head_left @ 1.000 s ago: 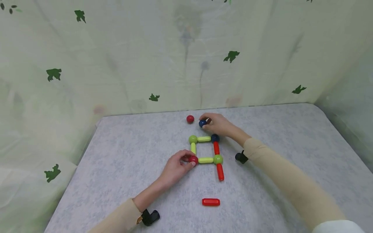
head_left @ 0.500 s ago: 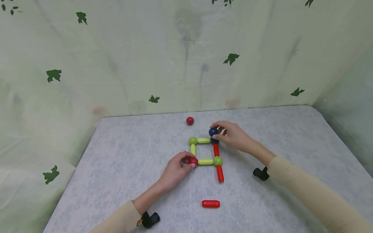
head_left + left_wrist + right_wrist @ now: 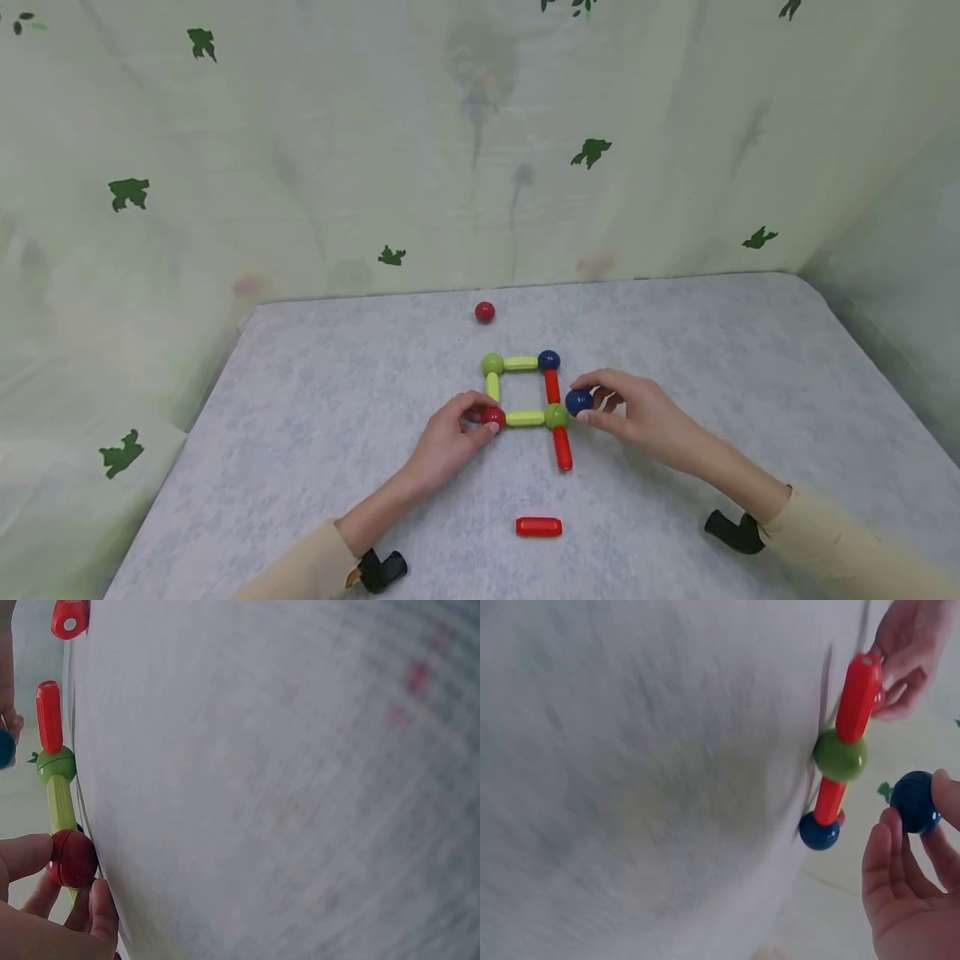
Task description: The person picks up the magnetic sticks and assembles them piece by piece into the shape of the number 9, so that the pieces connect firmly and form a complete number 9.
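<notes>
My left hand (image 3: pixel 448 437) pinches a red ball (image 3: pixel 73 859) at the near left corner of a square made of balls and rods. The other corners are a green ball (image 3: pixel 492 364), a dark blue ball (image 3: pixel 549 360) and another green ball (image 3: pixel 556 416). Yellow-green rods (image 3: pixel 524 418) form three sides and a red rod (image 3: pixel 552 386) the right one. A second red rod (image 3: pixel 562 449) juts toward me from the near right corner. Between thumb and fingers, my right hand (image 3: pixel 645 417) holds a loose blue ball (image 3: pixel 915 802), raised just right of that corner.
A loose red rod (image 3: pixel 538 527) lies nearer to me on the grey cloth-covered table (image 3: pixel 322 367). Behind the square, a single red ball (image 3: pixel 484 312) sits near the far edge. A pale curtain (image 3: pixel 315 150) with green leaf shapes hangs behind the table.
My right hand has carried the blue ball from beside the far red ball, past the far right corner, toward me and right. My left hand stays on its red ball.
</notes>
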A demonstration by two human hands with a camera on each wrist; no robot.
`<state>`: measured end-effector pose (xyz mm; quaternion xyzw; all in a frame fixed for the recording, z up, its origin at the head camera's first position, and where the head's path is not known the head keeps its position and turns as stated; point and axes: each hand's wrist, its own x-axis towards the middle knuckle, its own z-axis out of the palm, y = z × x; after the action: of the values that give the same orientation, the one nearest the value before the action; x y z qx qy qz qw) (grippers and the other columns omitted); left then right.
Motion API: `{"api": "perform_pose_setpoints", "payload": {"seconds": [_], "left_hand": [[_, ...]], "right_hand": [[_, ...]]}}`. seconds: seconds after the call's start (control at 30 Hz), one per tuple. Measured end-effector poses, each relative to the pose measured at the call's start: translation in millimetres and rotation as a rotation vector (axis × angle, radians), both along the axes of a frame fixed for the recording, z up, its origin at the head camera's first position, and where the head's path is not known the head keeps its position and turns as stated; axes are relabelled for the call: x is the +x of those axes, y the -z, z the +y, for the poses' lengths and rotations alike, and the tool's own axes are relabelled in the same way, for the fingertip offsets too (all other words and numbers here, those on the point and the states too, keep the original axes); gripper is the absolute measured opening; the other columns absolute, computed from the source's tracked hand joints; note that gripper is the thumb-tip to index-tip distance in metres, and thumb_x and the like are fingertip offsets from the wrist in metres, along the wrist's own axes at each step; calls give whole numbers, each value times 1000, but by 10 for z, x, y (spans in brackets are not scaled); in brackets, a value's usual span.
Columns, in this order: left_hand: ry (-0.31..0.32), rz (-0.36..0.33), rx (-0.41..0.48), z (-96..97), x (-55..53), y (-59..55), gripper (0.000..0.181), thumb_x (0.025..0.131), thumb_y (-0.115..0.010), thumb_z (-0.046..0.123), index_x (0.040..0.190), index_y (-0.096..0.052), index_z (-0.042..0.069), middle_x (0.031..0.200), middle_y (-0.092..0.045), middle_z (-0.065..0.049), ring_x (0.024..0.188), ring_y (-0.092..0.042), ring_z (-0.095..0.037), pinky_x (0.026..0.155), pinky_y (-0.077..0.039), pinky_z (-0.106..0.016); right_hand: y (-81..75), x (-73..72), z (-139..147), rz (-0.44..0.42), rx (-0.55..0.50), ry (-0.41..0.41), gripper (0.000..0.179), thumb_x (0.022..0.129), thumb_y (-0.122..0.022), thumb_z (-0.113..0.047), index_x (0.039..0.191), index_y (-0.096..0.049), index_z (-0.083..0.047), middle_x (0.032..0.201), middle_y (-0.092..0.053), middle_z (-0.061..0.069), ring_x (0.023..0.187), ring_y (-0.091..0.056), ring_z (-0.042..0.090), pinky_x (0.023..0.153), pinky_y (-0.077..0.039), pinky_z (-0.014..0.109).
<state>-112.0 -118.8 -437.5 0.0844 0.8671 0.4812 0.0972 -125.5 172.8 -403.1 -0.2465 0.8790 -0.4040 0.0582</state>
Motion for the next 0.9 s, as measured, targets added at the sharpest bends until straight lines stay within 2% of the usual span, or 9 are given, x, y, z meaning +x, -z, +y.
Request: {"api": "perform_pose_setpoints", "payload": {"seconds": [0.23, 0.43, 0.57, 0.7, 0.9], "left_hand": [[-10, -5, 0, -7, 22, -10, 26, 92, -68, 15, 118, -63, 20, 106, -60, 5, 98, -54, -16, 82, -49, -34], [-7, -2, -7, -5, 8, -22, 27, 92, -68, 15, 118, -62, 20, 106, -59, 5, 97, -54, -16, 81, -49, -34], [-8, -2, -15, -8, -1, -14, 27, 92, -68, 15, 118, -62, 20, 106, -59, 5, 97, -54, -16, 81, -49, -33], [-8, -5, -14, -9, -3, -4, 27, 92, -68, 15, 118, -62, 20, 106, -59, 5, 97, -54, -16, 81, -49, -34], [-18, -17, -9, 2, -8, -4, 26, 92, -68, 14, 117, -63, 20, 105, -59, 4, 97, -54, -17, 80, -49, -34]], "right_hand": [[54, 329, 37, -72, -16, -36, 34, 90, -74, -24, 121, -63, -16, 106, -63, -10, 87, -58, 11, 77, -53, 29], [99, 528, 17, -164, -33, -58, 36, 88, -75, -29, 119, -64, -16, 100, -63, -10, 83, -58, 9, 73, -52, 27], [144, 598, -14, -213, -18, -65, 33, 85, -79, -26, 115, -66, -18, 95, -63, -11, 81, -58, 9, 71, -51, 27], [176, 635, -70, -262, 24, -32, 32, 83, -80, -26, 111, -66, -20, 92, -63, -11, 80, -58, 8, 70, -51, 26], [223, 669, -163, -249, 57, 28, 34, 81, -82, -23, 110, -64, -18, 92, -60, -11, 79, -57, 9, 70, -51, 25]]}}
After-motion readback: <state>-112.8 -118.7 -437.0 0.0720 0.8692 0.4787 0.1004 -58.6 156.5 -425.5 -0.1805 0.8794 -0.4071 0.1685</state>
